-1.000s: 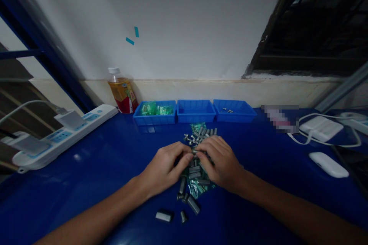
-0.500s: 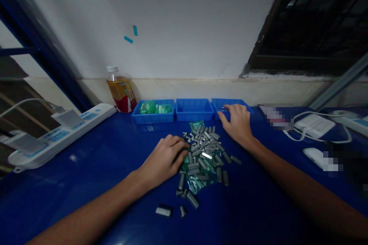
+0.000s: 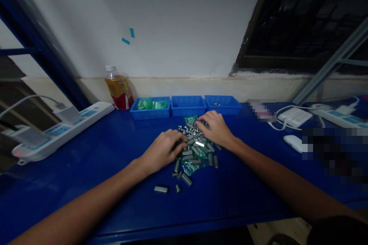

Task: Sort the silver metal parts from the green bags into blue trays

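Note:
A pile of grey metal hex standoffs (image 3: 187, 153) and small screws (image 3: 179, 127) lies on green plastic packets (image 3: 188, 168) at the middle of the table. My left hand (image 3: 165, 147) rests at the pile's left side, fingers curved and thumb apart from them, tips touching the parts. Over the upper right of the pile is my right hand (image 3: 216, 127), its fingers bent down among the pieces with a gap to the thumb. I see nothing held in either hand, though some fingertips are hidden. A few small screws (image 3: 217, 104) lie in the right blue bin (image 3: 227, 110).
Green packets fill the left blue bin (image 3: 149, 114); a middle bin (image 3: 188, 111) stands beside it. A drink bottle (image 3: 118, 90) is behind on the left. Power strips (image 3: 69, 132) with plugs lie left and far right. Loose near the front are a standoff (image 3: 161, 189) and a screw (image 3: 178, 188).
My right hand has moved from the right blue bin back left and down to the pile. My left hand stays at the pile's left side. The view has shifted slightly.

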`<move>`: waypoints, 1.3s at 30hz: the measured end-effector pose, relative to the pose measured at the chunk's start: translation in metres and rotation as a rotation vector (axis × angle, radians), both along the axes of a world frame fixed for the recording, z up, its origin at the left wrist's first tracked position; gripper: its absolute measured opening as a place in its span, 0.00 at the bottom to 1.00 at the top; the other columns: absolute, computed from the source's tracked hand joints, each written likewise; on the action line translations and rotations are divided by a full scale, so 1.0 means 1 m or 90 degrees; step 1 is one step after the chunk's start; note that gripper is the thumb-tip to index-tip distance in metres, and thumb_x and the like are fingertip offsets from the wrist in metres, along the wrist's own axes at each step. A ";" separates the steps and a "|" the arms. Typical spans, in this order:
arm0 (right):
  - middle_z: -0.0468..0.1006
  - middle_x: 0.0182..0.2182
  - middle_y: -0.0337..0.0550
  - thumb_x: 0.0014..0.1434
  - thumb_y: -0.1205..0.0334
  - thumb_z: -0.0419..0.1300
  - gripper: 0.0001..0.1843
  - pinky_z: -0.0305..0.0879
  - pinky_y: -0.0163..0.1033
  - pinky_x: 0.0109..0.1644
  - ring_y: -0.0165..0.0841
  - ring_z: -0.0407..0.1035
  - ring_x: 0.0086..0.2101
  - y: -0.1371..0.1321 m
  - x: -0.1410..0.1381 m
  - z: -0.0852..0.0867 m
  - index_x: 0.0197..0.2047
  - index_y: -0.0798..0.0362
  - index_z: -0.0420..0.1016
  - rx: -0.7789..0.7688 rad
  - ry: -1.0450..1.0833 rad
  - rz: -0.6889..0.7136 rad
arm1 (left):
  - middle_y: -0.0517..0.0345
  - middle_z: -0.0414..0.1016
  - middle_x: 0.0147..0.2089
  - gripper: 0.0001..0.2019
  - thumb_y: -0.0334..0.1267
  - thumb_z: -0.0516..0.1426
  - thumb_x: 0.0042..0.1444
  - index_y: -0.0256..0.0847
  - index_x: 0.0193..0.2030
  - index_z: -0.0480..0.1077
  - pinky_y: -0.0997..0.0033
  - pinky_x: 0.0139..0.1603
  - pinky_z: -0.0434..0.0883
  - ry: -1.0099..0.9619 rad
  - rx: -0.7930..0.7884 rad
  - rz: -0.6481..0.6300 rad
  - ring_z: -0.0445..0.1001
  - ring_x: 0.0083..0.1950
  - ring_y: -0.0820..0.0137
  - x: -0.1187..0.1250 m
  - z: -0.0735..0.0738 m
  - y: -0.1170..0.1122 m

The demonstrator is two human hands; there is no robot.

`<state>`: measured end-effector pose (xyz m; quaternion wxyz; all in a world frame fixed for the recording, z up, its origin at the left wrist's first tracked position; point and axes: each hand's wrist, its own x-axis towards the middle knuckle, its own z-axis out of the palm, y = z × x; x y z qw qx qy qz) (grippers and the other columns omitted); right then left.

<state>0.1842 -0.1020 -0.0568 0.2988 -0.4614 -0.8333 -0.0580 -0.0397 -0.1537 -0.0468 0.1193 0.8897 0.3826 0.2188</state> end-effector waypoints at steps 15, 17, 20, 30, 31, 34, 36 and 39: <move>0.74 0.37 0.48 0.60 0.60 0.56 0.09 0.56 0.43 0.45 0.38 0.64 0.40 -0.050 -0.034 0.009 0.42 0.56 0.69 0.005 -0.013 0.229 | 0.55 0.72 0.36 0.13 0.39 0.46 0.65 0.38 0.38 0.68 0.69 0.42 0.66 -0.047 -0.041 -0.012 0.69 0.39 0.69 -0.009 0.011 0.004; 0.74 0.35 0.47 0.61 0.63 0.54 0.07 0.56 0.43 0.44 0.38 0.64 0.39 -0.049 -0.034 0.008 0.41 0.56 0.70 0.032 -0.010 0.222 | 0.57 0.71 0.33 0.15 0.40 0.45 0.66 0.37 0.34 0.68 0.69 0.40 0.65 -0.053 -0.041 -0.005 0.69 0.37 0.69 -0.006 0.010 0.001; 0.74 0.32 0.45 0.63 0.62 0.52 0.08 0.55 0.42 0.41 0.36 0.64 0.36 -0.045 -0.033 0.006 0.37 0.55 0.70 0.052 0.003 0.191 | 0.57 0.71 0.33 0.12 0.40 0.46 0.65 0.38 0.37 0.68 0.69 0.40 0.66 -0.093 -0.045 0.016 0.69 0.36 0.70 -0.005 0.006 0.000; 0.71 0.26 0.42 0.66 0.59 0.47 0.15 0.54 0.40 0.37 0.33 0.63 0.31 -0.044 -0.034 0.006 0.31 0.55 0.69 0.052 0.050 0.168 | 0.57 0.72 0.37 0.07 0.37 0.52 0.62 0.38 0.43 0.67 0.69 0.41 0.66 -0.148 0.085 0.024 0.68 0.38 0.70 -0.004 0.005 -0.001; 0.72 0.29 0.43 0.65 0.58 0.49 0.13 0.55 0.40 0.38 0.34 0.64 0.32 -0.044 -0.034 0.006 0.35 0.55 0.70 0.054 0.070 0.171 | 0.57 0.71 0.35 0.08 0.38 0.51 0.62 0.38 0.41 0.68 0.69 0.39 0.65 -0.145 0.090 0.039 0.68 0.37 0.70 -0.004 0.006 -0.001; 0.74 0.34 0.45 0.62 0.58 0.54 0.10 0.57 0.41 0.40 0.35 0.66 0.35 -0.045 -0.035 0.006 0.43 0.56 0.68 0.073 0.099 0.185 | 0.59 0.70 0.31 0.11 0.39 0.49 0.63 0.37 0.35 0.68 0.70 0.36 0.63 -0.128 0.078 0.064 0.66 0.34 0.71 -0.006 0.009 0.000; 0.74 0.33 0.44 0.62 0.61 0.53 0.07 0.57 0.41 0.39 0.35 0.66 0.34 -0.045 -0.035 0.007 0.41 0.55 0.69 0.083 0.082 0.193 | 0.59 0.69 0.29 0.14 0.40 0.47 0.64 0.38 0.31 0.67 0.70 0.36 0.63 -0.115 0.062 0.058 0.65 0.33 0.71 -0.006 0.009 0.001; 0.74 0.31 0.43 0.63 0.62 0.53 0.07 0.56 0.41 0.39 0.35 0.66 0.34 -0.041 -0.034 0.005 0.38 0.55 0.69 0.084 0.063 0.181 | 0.59 0.69 0.29 0.16 0.41 0.45 0.65 0.38 0.32 0.67 0.68 0.38 0.63 -0.096 0.035 0.057 0.65 0.34 0.70 -0.006 0.006 0.003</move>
